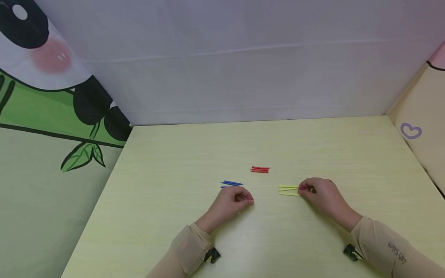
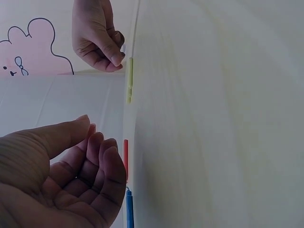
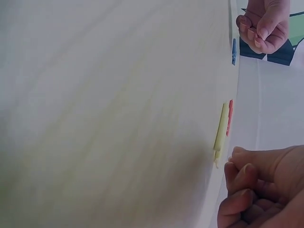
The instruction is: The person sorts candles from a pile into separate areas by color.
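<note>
Three thin yellow candles (image 1: 287, 189) lie on the table, their right ends beside the fingertips of my right hand (image 1: 321, 195). In the right wrist view that hand (image 3: 261, 183) has its thumb near the bent fingers, with no candle visible between them; a yellow candle (image 3: 221, 128) lies just beyond, wick towards it. My left hand (image 1: 229, 204) hovers, loosely curled, in front of the blue candles (image 1: 231, 182) and partly covers them. Nothing shows in its grasp in the left wrist view (image 2: 85, 175). Several red candles (image 1: 260, 170) lie side by side farther back, between the two hands.
The pale wooden table (image 1: 174, 154) meets a white cloth wall (image 1: 243, 85) at the back. Cartoon-printed panels flank it, a green one (image 1: 45, 108) on the left and a beige one (image 1: 420, 100) on the right. Black devices (image 1: 213, 255) sit at both wrists.
</note>
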